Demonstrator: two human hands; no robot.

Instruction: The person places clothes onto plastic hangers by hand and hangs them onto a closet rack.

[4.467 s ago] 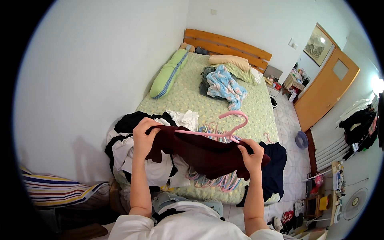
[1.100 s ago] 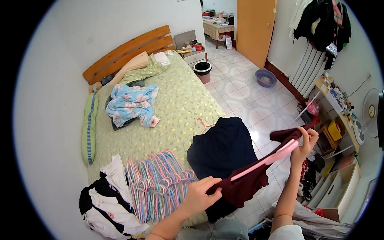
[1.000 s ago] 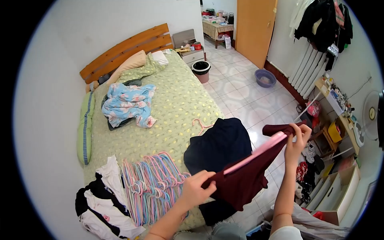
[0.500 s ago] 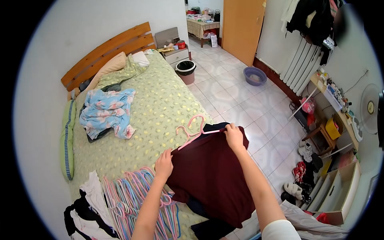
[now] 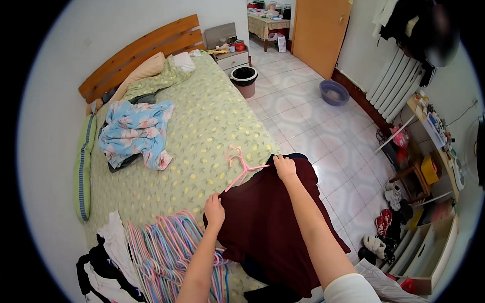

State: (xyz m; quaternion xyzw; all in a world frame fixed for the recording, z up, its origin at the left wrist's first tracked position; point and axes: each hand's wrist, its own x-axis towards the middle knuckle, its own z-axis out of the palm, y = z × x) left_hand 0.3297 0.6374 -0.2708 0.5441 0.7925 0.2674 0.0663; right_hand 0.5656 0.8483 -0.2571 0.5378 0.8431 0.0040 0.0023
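A dark maroon garment lies spread at the bed's right edge, over a dark navy garment that shows at its lower left. A pink hanger sits at its neckline, hook pointing up toward the headboard. My left hand pinches the garment's left shoulder near one end of the hanger. At the other shoulder, my right hand grips the cloth by the hanger's right arm. Left of the garment lies a pile of pastel hangers.
Black and white clothes lie at the bed's lower left. A blue floral garment is further up the bed. On the floor are a waste bin, a purple basin and shoes. A low shelf stands at right.
The maroon garment, earlier held up over the bed with the pink hanger, has been lowered and spread over the navy garment. Both hands still hold its shoulders. The view has turned toward the right.
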